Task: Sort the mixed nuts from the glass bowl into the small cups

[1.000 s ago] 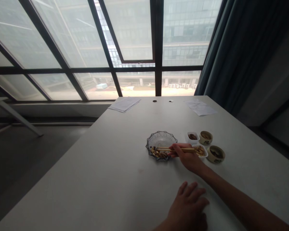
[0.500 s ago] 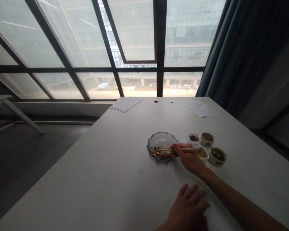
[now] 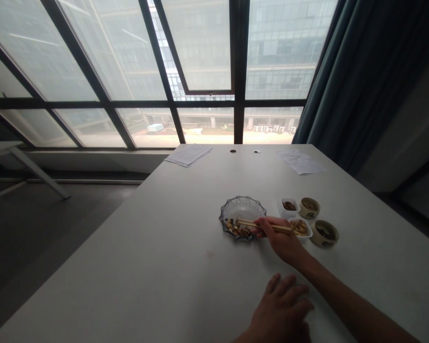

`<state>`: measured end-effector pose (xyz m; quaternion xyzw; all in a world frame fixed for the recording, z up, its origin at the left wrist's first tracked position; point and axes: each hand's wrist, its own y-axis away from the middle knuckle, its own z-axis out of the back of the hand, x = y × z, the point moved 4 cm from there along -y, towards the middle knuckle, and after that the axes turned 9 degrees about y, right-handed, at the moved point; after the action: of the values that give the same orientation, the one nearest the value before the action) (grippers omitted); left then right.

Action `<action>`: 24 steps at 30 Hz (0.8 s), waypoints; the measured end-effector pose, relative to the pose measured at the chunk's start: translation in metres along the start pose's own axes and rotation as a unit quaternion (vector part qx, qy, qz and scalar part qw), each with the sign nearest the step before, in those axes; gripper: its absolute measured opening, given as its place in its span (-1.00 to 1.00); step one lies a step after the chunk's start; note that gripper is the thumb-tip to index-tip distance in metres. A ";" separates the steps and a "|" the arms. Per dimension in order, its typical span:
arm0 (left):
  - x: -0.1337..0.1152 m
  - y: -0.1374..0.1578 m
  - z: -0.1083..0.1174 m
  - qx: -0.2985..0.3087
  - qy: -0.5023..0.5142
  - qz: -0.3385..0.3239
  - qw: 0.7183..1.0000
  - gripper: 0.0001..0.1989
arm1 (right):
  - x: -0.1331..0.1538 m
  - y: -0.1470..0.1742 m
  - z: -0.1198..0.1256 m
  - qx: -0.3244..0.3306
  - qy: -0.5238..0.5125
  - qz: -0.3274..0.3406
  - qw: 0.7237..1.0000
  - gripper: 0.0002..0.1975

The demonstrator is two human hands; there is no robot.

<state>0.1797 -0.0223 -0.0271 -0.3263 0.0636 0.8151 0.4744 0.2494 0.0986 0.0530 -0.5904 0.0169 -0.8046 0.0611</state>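
Observation:
My right hand [image 3: 277,233] is closed around a pair of wooden chopsticks [image 3: 268,226]. Their tips reach over a scalloped glass bowl [image 3: 242,206], at the small mixed dried pieces [image 3: 238,228] along its near side; whether the tips pinch one I cannot tell. Close to the right hand stands a white dish with pale yellowish pieces [image 3: 300,227], partly behind the hand. My left hand [image 3: 282,305] rests on the table nearer to me, its fingers spread and nothing visible in them.
Beyond that dish are a white dish with dark pieces [image 3: 289,206] and two beige round bowls, one farther [image 3: 309,214] and one nearer [image 3: 325,242]. Papers lie at the far left [image 3: 188,155] and far right [image 3: 300,162] of the white table [image 3: 146,247]. Windows stand behind it.
The chopsticks now tilt more, their back ends lower by the yellowish dish, and my right hand has shifted slightly down and right. The left hand stays about where it was.

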 end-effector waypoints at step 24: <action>0.000 0.000 0.000 0.002 0.000 0.000 1.000 -0.69 | -0.008 0.004 0.004 -0.037 -0.047 -0.020 0.998 -0.46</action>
<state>0.1799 -0.0221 -0.0275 -0.3258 0.0654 0.8147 0.4752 0.2561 0.0953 0.0467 -0.6294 0.0321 -0.7760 0.0238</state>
